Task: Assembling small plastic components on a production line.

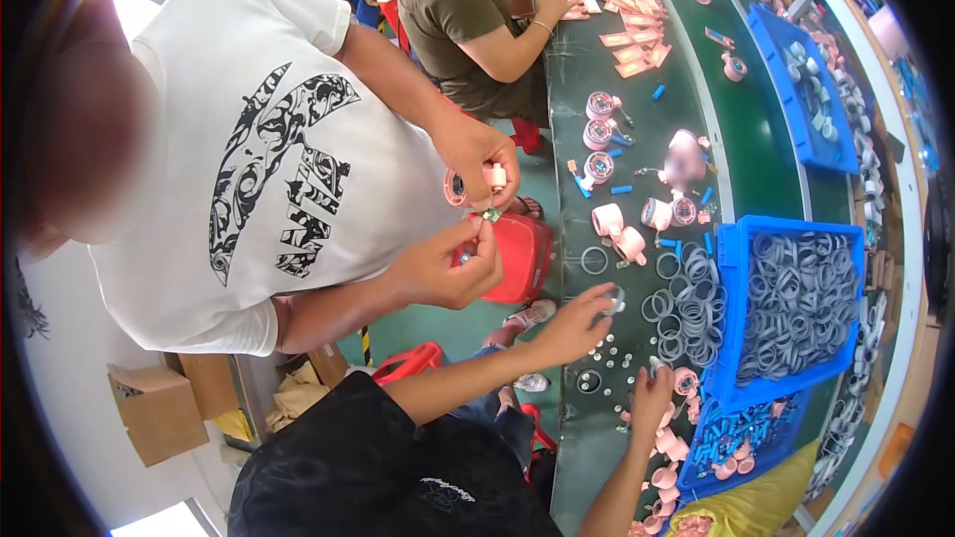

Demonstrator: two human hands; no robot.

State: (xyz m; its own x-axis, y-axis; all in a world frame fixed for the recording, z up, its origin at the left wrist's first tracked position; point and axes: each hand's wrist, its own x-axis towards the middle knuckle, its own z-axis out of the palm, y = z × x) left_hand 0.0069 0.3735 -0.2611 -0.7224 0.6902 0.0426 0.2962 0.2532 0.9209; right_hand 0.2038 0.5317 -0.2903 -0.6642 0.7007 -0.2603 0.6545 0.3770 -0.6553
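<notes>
My left hand (pixel 580 326) reaches over the green table and holds a pale grey ring (pixel 617 300) between thumb and fingers. My right hand (pixel 652 396) is closer to the table's near side, its fingertips pinching a small whitish piece (pixel 655 365) whose kind is too small to make out. Between and below the hands lie several small silvery round parts (pixel 611 363) and a dark ring (pixel 589 381). A heap of grey rings (pixel 686 313) lies just beyond them. Pink round housings (pixel 686 382) sit beside my right hand.
A blue crate (pixel 729 313) full of grey rings stands at the right, with a blue tray (pixel 736 438) of blue cylinders below it. A yellow bag (pixel 761 497) borders them. A white-shirted co-worker (pixel 269 159) holds a pink housing and a small green board; another co-worker (pixel 477 30) sits farther up.
</notes>
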